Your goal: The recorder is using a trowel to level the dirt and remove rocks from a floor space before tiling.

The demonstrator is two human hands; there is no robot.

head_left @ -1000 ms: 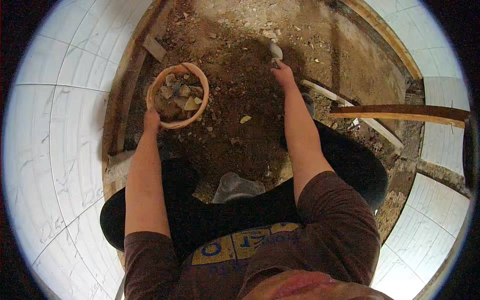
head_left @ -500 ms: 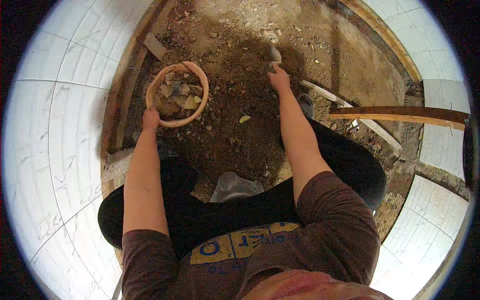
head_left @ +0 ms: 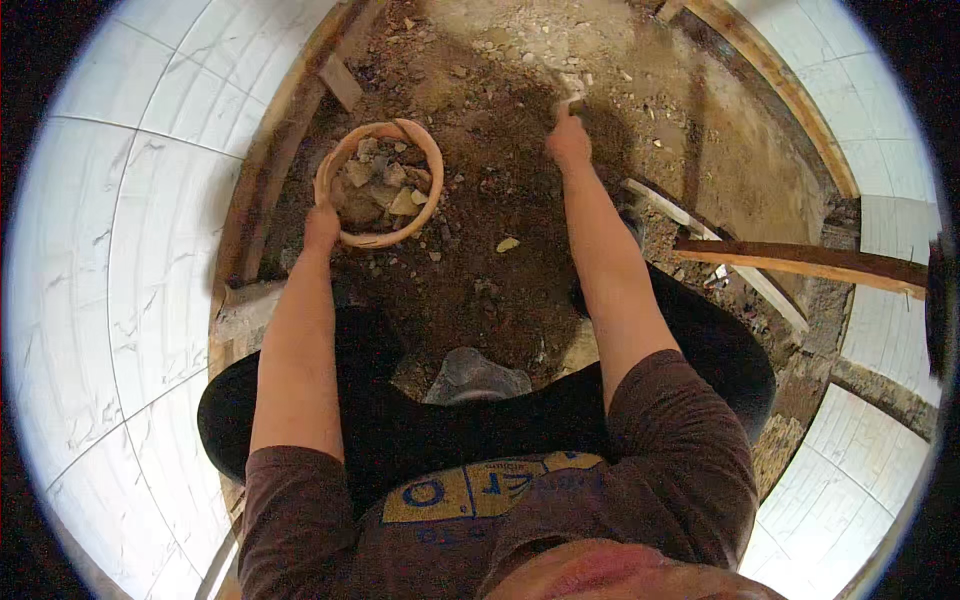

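Plank (head_left: 800,259) crosses a pale strip (head_left: 768,291), well right of the rubble bucket (head_left: 434,168).

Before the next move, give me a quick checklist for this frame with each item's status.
1. Left grip on the orange container: ok, it holds the rim at the near left.
2. Container's open side up: ok, rubble shows inside it.
3. Right grip on the pale tool: ok, it appears closed around the near end.
4. Tool's load: cannot tell, too small and blurred.
5. Right forearm apart from the wooden beam: ok, a gap shows between them.
6. Ground between the forearms free of loose pieces: not ok, a yellowish piece lies there.
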